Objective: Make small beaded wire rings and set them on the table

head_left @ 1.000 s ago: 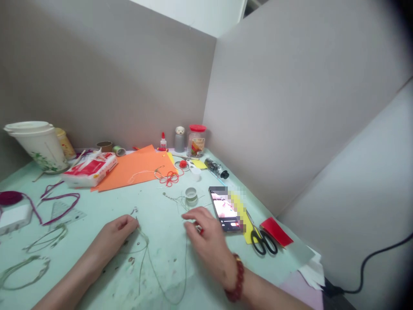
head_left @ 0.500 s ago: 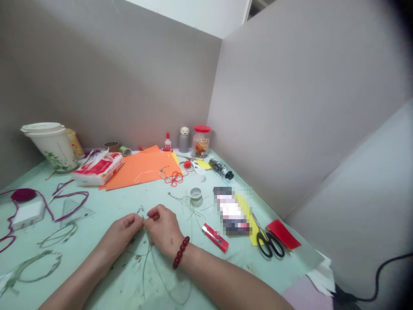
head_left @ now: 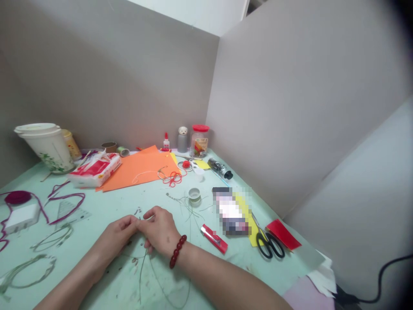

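Note:
My left hand and my right hand meet at the middle of the pale green table, fingertips pinched together on a thin green cord that trails down toward me in a loop. A red bead bracelet circles my right wrist. A red lighter lies on the table just right of my right forearm. A small spool of cord stands beyond my hands.
A phone, black scissors and red and yellow paper lie at the right. Orange paper, red cord, a tissue pack, a lidded cup, a glue bottle and jars sit at the back. Purple cord and green cord loops lie left.
My right hand left the lighter beside the phone and came left to join my left hand on the green cord. Both hands now pinch it close together.

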Available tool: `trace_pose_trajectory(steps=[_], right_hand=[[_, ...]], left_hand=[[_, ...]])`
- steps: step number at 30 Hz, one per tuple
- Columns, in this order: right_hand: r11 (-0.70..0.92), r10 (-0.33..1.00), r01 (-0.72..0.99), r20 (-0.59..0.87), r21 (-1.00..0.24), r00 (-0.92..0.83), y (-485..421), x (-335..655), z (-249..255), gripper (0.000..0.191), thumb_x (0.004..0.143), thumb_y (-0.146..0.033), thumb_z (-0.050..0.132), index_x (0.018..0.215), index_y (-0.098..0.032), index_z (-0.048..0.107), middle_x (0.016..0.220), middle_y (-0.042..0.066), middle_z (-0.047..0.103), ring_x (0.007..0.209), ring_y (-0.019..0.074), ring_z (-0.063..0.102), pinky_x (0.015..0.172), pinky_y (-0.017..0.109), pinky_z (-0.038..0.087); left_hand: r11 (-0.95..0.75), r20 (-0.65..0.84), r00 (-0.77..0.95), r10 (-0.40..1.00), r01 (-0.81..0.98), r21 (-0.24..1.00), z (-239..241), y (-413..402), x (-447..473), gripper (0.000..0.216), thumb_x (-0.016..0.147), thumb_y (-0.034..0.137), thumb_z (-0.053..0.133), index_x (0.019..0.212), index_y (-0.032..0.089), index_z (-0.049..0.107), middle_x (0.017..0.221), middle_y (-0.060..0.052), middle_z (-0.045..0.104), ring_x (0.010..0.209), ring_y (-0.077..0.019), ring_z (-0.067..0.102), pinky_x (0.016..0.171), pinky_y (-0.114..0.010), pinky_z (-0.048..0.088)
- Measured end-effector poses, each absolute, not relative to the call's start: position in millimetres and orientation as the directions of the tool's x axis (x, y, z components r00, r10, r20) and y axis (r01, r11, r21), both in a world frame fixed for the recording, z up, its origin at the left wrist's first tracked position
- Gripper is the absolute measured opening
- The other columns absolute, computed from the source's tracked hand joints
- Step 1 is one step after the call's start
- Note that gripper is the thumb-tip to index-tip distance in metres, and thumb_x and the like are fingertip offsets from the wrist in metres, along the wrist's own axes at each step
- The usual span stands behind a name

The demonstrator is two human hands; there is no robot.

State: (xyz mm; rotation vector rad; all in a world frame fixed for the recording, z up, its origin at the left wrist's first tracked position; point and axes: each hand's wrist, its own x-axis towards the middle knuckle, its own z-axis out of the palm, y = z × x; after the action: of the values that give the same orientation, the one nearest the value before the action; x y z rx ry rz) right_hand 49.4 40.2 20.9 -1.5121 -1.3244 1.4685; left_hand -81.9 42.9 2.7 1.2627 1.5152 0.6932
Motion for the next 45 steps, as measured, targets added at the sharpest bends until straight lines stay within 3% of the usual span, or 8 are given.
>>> trace_pose_trajectory(steps=[5, 10, 17, 31, 38, 45], right_hand=[[-0.449, 0.864, -0.074, -0.412, -0.890, -0.288, 43.8, 49.7, 16.9, 0.019, 0.073, -0.020, 0.063, 0.080, -0.018, 0.045, 0.055, -0.003, 0.057, 0.036, 0.0085, 0.050, 0.029, 0.017, 0.039], [-0.474, 0.863, -0.133, -0.430, -0.870, -0.263, 43.2, 49.4, 14.3, 0.019, 0.075, -0.010, 0.060, 0.081, -0.018, 0.043, 0.049, -0.006, 0.054, 0.034, 0.0075, 0.046, 0.028, 0.016, 0.040], [-0.471, 0.865, -0.125, -0.430, -0.873, -0.257, 44.5, 50.6, 12.3, 0.015, 0.075, -0.005, 0.054, 0.071, -0.017, 0.045, 0.046, -0.005, 0.053, 0.033, 0.0078, 0.047, 0.028, 0.016, 0.041], [-0.333, 0.910, 0.115, -0.351, -0.936, -0.222, 48.3, 50.4, 8.6, 0.015, 0.071, -0.006, 0.047, 0.067, -0.019, 0.043, 0.046, -0.006, 0.050, 0.031, 0.0090, 0.046, 0.024, 0.017, 0.036], [-0.340, 0.904, 0.116, -0.358, -0.933, -0.233, 50.7, 49.9, 2.9, 0.013, 0.069, -0.007, 0.048, 0.065, -0.018, 0.046, 0.047, -0.004, 0.051, 0.031, 0.0089, 0.046, 0.024, 0.018, 0.037], [-0.370, 0.897, 0.112, -0.386, -0.922, -0.215, 49.6, 49.8, 7.5, 0.013, 0.069, -0.006, 0.047, 0.061, -0.017, 0.047, 0.045, -0.004, 0.050, 0.031, 0.0078, 0.045, 0.024, 0.015, 0.036]], left_hand=[[0.269, -0.308, 0.055, 0.950, 0.361, 0.893, 0.5, 44.2, -81.1, 0.043, 0.060, 0.061, 0.060, 0.062, 0.019, 0.048, 0.047, 0.006, 0.046, 0.041, -0.0075, 0.026, 0.043, -0.019, 0.013], [0.256, -0.301, 0.072, 0.951, 0.366, 0.895, 3.4, 43.6, -80.3, 0.043, 0.060, 0.060, 0.060, 0.060, 0.019, 0.047, 0.048, 0.005, 0.047, 0.042, -0.0073, 0.026, 0.043, -0.020, 0.014], [0.264, -0.300, 0.027, 0.954, 0.405, 0.875, 6.1, 42.4, -79.9, 0.039, 0.063, 0.058, 0.056, 0.063, 0.020, 0.050, 0.045, 0.008, 0.036, 0.042, -0.0076, 0.023, 0.043, -0.020, 0.014], [0.256, -0.280, 0.006, 0.960, 0.389, 0.885, -1.9, 44.1, -80.5, 0.035, 0.067, 0.054, 0.053, 0.064, 0.020, 0.050, 0.048, 0.006, 0.042, 0.042, -0.0078, 0.024, 0.042, -0.020, 0.012], [0.218, -0.258, 0.045, 0.965, 0.410, 0.886, 0.6, 43.3, -83.2, 0.032, 0.069, 0.051, 0.054, 0.067, 0.020, 0.052, 0.051, 0.006, 0.046, 0.043, -0.0087, 0.029, 0.042, -0.020, 0.016], [0.202, -0.230, -0.003, 0.973, 0.492, 0.847, -2.2, 45.4, -84.9, 0.030, 0.071, 0.050, 0.051, 0.066, 0.020, 0.053, 0.048, 0.007, 0.040, 0.044, -0.0096, 0.029, 0.042, -0.020, 0.019]])
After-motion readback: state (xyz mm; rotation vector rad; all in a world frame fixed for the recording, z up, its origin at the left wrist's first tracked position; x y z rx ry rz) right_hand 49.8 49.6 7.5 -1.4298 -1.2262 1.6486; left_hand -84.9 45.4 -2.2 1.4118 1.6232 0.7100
